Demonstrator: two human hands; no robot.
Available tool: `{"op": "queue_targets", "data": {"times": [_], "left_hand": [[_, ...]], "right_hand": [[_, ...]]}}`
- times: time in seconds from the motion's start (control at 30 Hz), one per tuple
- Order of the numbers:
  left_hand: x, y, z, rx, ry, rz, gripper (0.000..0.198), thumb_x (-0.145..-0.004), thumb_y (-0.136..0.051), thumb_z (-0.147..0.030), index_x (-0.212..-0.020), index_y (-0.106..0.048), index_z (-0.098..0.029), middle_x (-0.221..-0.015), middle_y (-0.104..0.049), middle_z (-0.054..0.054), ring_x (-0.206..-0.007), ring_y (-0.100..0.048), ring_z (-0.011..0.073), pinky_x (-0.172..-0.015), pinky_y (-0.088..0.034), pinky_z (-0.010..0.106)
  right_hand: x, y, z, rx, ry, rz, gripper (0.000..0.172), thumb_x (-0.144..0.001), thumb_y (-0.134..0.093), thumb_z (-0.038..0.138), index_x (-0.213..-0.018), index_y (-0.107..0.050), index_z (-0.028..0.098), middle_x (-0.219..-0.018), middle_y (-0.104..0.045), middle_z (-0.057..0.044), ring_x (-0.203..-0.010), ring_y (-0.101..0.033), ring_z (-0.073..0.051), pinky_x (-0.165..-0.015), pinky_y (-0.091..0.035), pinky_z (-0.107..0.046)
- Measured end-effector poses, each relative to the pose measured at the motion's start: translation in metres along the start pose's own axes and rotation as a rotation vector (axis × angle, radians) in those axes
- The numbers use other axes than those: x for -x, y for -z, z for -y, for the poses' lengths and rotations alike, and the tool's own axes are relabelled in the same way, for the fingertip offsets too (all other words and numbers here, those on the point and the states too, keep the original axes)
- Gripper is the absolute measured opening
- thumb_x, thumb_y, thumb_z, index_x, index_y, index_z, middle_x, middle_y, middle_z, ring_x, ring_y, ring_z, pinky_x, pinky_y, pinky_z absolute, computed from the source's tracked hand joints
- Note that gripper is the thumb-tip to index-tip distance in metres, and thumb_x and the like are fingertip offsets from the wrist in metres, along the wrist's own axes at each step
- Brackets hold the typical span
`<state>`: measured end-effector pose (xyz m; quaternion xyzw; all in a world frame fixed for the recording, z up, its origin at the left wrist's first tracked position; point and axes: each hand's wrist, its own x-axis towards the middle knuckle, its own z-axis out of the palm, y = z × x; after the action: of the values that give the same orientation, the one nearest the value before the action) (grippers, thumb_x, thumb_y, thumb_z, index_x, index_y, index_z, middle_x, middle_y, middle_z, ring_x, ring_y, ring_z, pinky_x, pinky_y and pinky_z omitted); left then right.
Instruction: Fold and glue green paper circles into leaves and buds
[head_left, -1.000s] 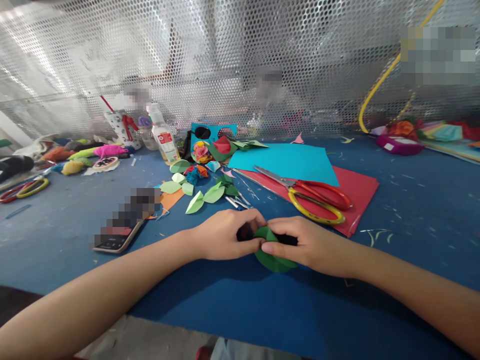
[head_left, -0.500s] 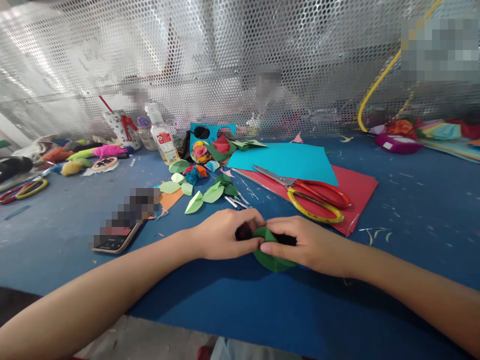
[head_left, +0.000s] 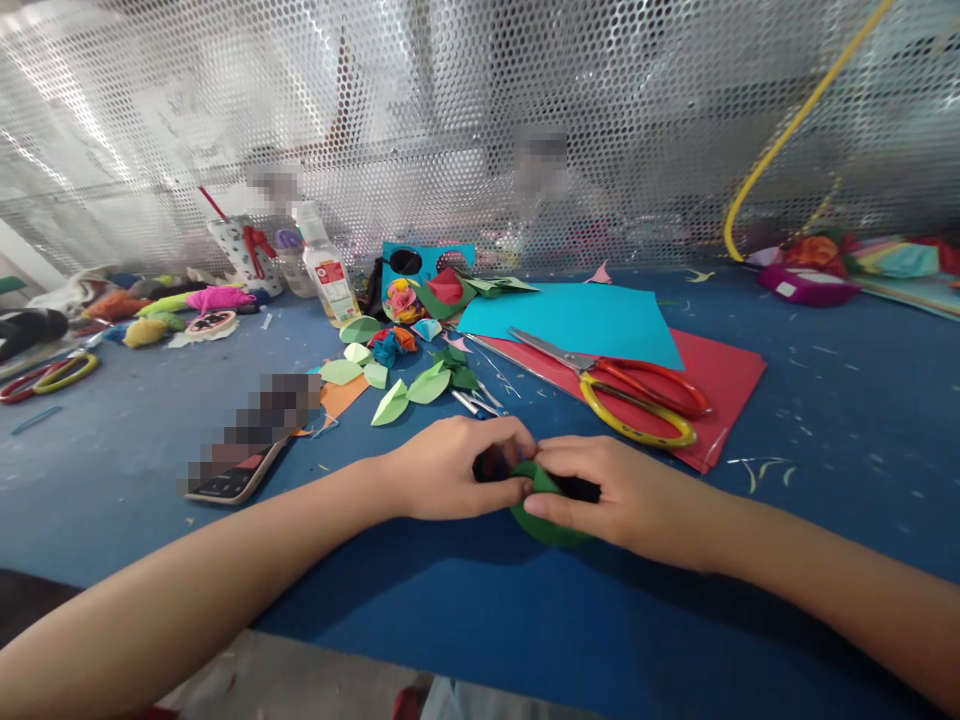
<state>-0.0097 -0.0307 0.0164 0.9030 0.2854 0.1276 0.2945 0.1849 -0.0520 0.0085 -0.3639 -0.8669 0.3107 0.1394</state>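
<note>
A rounded, folded piece of green paper [head_left: 551, 525] is between my hands, low over the blue table [head_left: 450, 610]. My left hand [head_left: 465, 470] pinches its upper left part between thumb and fingers. From the other side my right hand [head_left: 600, 490] grips the same paper, its thumb across the front. The fingertips of both hands nearly meet, and they hide part of the paper. Beyond the hands lie several light green paper leaves [head_left: 427, 385] and a few pens [head_left: 472, 404]. Scissors [head_left: 600, 375] with red and yellow handles rest on red paper [head_left: 727, 380] and a light blue sheet [head_left: 577, 320].
A phone [head_left: 247, 470] lies left of my hands. Farther back stand a glue bottle [head_left: 330, 280] and a cup with a straw [head_left: 244, 255]. Coloured yarn [head_left: 217, 300] and more scissors [head_left: 56, 378] lie at left. A purple object [head_left: 806, 287] sits at right, before a perforated metal screen [head_left: 450, 120].
The green paper shows slightly less of its lower right side, with my right hand a little lower over it. Both hands keep their grip, and the view shifts slightly.
</note>
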Motion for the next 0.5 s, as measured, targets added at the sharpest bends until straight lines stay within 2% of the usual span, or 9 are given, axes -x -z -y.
{"op": "queue_targets", "data": {"times": [0.3,0.5], "left_hand": [[0.0009,0.0002,-0.0026,-0.032,-0.01,-0.012,0.02,-0.076,-0.053,-0.027,-0.094,-0.048,-0.019,-0.077,-0.057,-0.001,-0.063,-0.051,0.0103,-0.057,-0.038,0.021],[0.0022,-0.0004,-0.0005,-0.041,-0.001,-0.017,0.021,-0.076,-0.052,-0.028,-0.095,-0.048,-0.019,-0.074,-0.056,-0.001,-0.062,-0.052,0.0104,-0.056,-0.038,0.02]], "right_hand": [[0.0022,0.0017,0.0034,0.05,0.019,0.037,0.027,-0.084,-0.046,0.042,-0.072,-0.053,0.019,-0.077,-0.053,-0.001,-0.072,-0.05,-0.015,-0.063,-0.037,-0.026],[-0.0003,0.0007,0.0024,-0.009,-0.004,0.037,0.028,-0.084,-0.045,0.041,-0.07,-0.053,0.018,-0.079,-0.055,-0.002,-0.073,-0.051,-0.015,-0.064,-0.038,-0.025]]}}
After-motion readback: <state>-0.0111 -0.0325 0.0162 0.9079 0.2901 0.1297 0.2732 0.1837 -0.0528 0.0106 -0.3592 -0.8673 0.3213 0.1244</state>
